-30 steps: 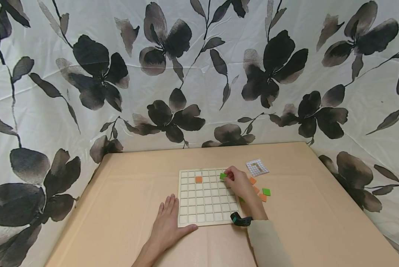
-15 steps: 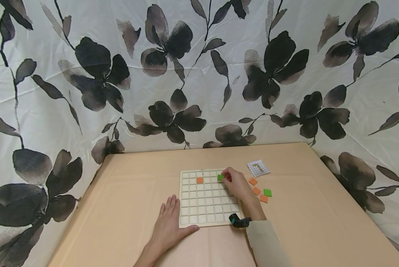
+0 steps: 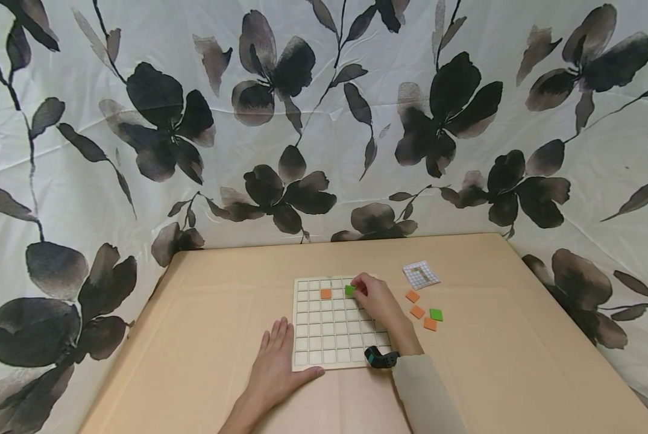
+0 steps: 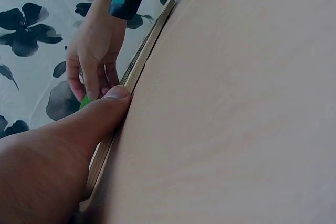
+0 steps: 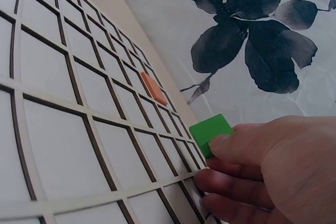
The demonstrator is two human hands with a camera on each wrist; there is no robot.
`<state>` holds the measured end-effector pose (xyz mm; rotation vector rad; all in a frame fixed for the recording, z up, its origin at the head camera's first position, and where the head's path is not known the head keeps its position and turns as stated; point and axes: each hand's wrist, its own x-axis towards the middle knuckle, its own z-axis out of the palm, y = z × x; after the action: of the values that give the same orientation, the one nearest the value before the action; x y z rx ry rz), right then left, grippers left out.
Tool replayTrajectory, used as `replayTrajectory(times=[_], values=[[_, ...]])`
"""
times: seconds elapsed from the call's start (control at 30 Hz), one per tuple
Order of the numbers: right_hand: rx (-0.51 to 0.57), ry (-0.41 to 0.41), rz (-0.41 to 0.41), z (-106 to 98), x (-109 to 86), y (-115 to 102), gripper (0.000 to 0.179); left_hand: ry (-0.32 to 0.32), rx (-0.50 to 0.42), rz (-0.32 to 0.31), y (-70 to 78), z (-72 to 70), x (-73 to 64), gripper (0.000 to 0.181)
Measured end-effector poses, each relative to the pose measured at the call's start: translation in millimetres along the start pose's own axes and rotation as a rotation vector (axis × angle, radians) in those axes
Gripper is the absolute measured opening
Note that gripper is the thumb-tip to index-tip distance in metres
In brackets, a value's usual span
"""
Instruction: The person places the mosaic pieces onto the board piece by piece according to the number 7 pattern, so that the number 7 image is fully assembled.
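Note:
A white grid board (image 3: pixel 324 343) with raised cell lines lies on the table. One orange square tile (image 3: pixel 326 294) sits in a cell near its far edge. My right hand (image 3: pixel 377 301) pinches a green square tile (image 5: pixel 209 132) between thumb and fingers, over the far part of the board. My left hand (image 3: pixel 275 361) lies with straight fingers along the board's left edge, its thumb (image 4: pixel 116 93) at the near edge. In the left wrist view the green tile is mostly hidden behind the thumb.
Right of the board lie loose orange tiles (image 3: pixel 417 311) and one green tile (image 3: pixel 436 314). A small card with a printed grid pattern (image 3: pixel 421 275) is behind them. A flower-print cloth (image 3: pixel 356 120) hangs beyond the table (image 3: pixel 193 337).
My right hand has moved left across the far part of the board with the green tile, closer to the orange one. My left hand has stayed at the board's edge.

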<state>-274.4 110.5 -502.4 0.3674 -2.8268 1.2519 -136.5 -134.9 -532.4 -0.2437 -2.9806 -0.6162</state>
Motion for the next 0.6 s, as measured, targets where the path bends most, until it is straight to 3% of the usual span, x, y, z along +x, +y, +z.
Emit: replayTrajectory(times=[0.6], values=[[-0.026, -0.009, -0.041, 17.6, 11.2, -0.4, 0.012, -0.013, 0.008, -0.011, -1.3, 1.7, 0.6, 0.123]])
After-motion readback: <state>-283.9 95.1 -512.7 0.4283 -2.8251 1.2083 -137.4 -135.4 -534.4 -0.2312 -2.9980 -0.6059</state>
